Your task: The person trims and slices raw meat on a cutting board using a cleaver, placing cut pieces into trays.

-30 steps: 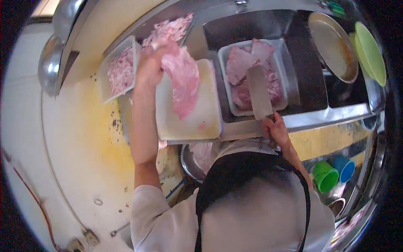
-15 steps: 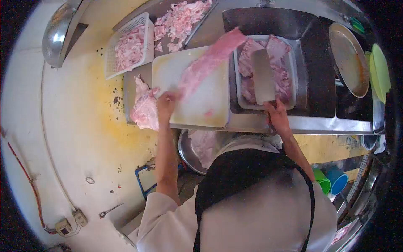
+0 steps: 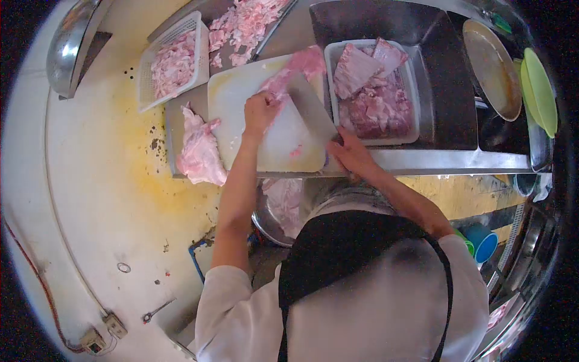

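On the white cutting board (image 3: 241, 145) lies a long strip of pink meat (image 3: 304, 63), reaching up to the board's far right corner. My left hand (image 3: 260, 113) is closed on the near end of this strip. In my right hand (image 3: 350, 151) is a cleaver (image 3: 310, 108), its broad blade angled up and left over the board, close to the meat. A small pink scrap (image 3: 296, 149) sits near the board's front. Left of the board rests a large pale chunk of meat (image 3: 200, 148), partly over the counter's edge.
A white tub (image 3: 415, 108) of meat slabs stands right of the board, within a dark sink (image 3: 443, 84). Behind on the left are a white basket (image 3: 145, 84) of meat pieces and a heap of trimmings (image 3: 244, 27). Below the counter sits a metal bowl (image 3: 265, 226) holding meat.
My left hand has moved up and right with the meat strip, which now lies bunched on the board. The cleaver has swung left from over the tub to the board.
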`<action>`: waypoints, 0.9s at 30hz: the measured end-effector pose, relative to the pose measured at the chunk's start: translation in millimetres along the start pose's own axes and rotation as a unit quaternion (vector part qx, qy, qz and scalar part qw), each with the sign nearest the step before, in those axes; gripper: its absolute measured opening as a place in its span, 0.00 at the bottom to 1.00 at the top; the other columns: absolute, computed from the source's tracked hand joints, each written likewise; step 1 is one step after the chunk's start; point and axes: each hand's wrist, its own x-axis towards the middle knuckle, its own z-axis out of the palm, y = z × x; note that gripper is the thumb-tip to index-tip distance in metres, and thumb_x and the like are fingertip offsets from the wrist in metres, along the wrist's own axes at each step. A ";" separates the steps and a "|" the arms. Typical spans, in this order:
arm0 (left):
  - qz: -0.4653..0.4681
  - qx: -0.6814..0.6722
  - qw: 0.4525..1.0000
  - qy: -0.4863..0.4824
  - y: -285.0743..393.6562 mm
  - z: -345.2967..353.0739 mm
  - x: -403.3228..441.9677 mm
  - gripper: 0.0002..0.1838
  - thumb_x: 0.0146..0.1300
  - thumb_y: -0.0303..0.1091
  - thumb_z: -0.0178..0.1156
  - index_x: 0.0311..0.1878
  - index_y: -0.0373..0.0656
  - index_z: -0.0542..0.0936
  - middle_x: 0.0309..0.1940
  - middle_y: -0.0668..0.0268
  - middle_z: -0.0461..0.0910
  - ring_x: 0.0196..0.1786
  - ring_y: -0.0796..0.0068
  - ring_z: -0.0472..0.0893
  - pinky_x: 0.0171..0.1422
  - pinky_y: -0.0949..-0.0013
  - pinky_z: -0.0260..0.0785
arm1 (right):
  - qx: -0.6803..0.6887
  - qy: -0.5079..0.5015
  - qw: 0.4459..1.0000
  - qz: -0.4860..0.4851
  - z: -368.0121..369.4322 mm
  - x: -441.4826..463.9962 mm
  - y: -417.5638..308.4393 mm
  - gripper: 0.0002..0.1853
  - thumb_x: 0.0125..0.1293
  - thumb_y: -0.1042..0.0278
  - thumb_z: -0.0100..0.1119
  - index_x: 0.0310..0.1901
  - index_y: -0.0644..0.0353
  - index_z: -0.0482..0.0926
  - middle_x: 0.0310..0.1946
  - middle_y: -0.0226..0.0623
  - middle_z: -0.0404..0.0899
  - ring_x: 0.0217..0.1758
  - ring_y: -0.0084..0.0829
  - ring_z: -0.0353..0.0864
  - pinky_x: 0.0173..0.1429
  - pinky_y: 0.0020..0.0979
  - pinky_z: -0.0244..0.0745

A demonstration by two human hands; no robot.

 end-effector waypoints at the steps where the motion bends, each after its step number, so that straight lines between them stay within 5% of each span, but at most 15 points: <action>1: -0.001 -0.041 0.999 0.009 -8.3 1.2 2.3 0.08 0.53 0.32 0.65 0.33 0.38 0.83 0.26 0.55 0.82 0.29 0.56 0.82 0.36 0.58 0.73 | 0.005 0.002 0.999 -0.031 2.6 7.0 -5.9 0.24 0.67 0.56 0.57 0.56 0.68 0.73 0.26 0.41 0.79 0.20 0.30 0.77 0.31 0.38 0.74; 3: -0.002 -0.123 0.992 0.022 -21.9 6.0 2.7 0.08 0.54 0.32 0.64 0.32 0.37 0.82 0.23 0.56 0.81 0.26 0.61 0.81 0.35 0.61 0.72 | 0.017 0.007 0.996 -0.090 7.4 19.7 -20.2 0.24 0.67 0.56 0.56 0.55 0.69 0.72 0.27 0.44 0.79 0.20 0.32 0.78 0.32 0.39 0.75; 9: 0.010 -0.142 0.990 -0.012 -24.6 2.1 2.1 0.05 0.55 0.28 0.60 0.32 0.36 0.82 0.23 0.57 0.80 0.25 0.69 0.79 0.34 0.65 0.71 | -0.019 0.006 1.000 0.003 35.6 43.1 -36.0 0.26 0.66 0.57 0.56 0.57 0.72 0.70 0.27 0.48 0.78 0.20 0.36 0.80 0.29 0.40 0.76; 12: 0.049 -0.153 0.987 -0.001 -29.6 0.2 -0.8 0.06 0.55 0.27 0.60 0.34 0.36 0.82 0.24 0.60 0.81 0.26 0.73 0.79 0.35 0.66 0.72 | -0.065 0.007 0.997 -0.043 47.2 7.0 -6.0 0.25 0.66 0.59 0.56 0.57 0.73 0.70 0.27 0.47 0.79 0.20 0.34 0.80 0.26 0.38 0.75; 15: -0.048 -0.211 0.976 -0.013 -44.7 -5.3 -5.0 0.07 0.56 0.27 0.60 0.36 0.36 0.83 0.25 0.64 0.81 0.27 0.75 0.79 0.35 0.66 0.72 | 0.054 -0.070 0.994 0.068 32.3 -30.2 -30.5 0.18 0.69 0.61 0.54 0.55 0.65 0.72 0.22 0.32 0.74 0.17 0.22 0.72 0.21 0.29 0.66; 18: -0.118 -0.268 0.955 -0.046 -64.5 2.1 -4.2 0.07 0.57 0.28 0.61 0.37 0.35 0.83 0.25 0.66 0.81 0.28 0.77 0.78 0.33 0.68 0.72 | 0.050 -0.015 0.998 -0.017 38.5 -11.7 -20.3 0.15 0.69 0.62 0.54 0.51 0.63 0.73 0.22 0.30 0.73 0.17 0.22 0.71 0.21 0.28 0.66; 21: -0.092 -0.286 0.953 -0.033 -68.0 6.0 -5.7 0.07 0.60 0.29 0.60 0.36 0.36 0.83 0.25 0.66 0.81 0.27 0.77 0.78 0.31 0.69 0.71 | 0.007 -0.008 0.996 -0.088 46.9 41.5 -9.5 0.15 0.69 0.62 0.54 0.51 0.64 0.73 0.22 0.30 0.72 0.16 0.22 0.70 0.21 0.28 0.66; 24: -0.083 -0.349 0.933 -0.036 -63.0 4.3 -11.2 0.08 0.63 0.31 0.59 0.36 0.37 0.83 0.25 0.67 0.81 0.27 0.78 0.78 0.30 0.71 0.70 | -0.036 -0.004 0.999 -0.040 51.2 52.1 -19.7 0.25 0.66 0.62 0.57 0.57 0.73 0.69 0.22 0.37 0.76 0.18 0.28 0.75 0.20 0.33 0.68; 27: -0.103 -0.349 0.932 -0.004 -58.4 -2.1 -14.8 0.08 0.65 0.30 0.58 0.37 0.36 0.83 0.25 0.68 0.80 0.27 0.80 0.77 0.30 0.72 0.69 | 0.031 -0.076 0.996 0.032 52.2 3.0 -17.9 0.22 0.67 0.63 0.57 0.56 0.71 0.70 0.21 0.36 0.75 0.17 0.26 0.74 0.20 0.33 0.68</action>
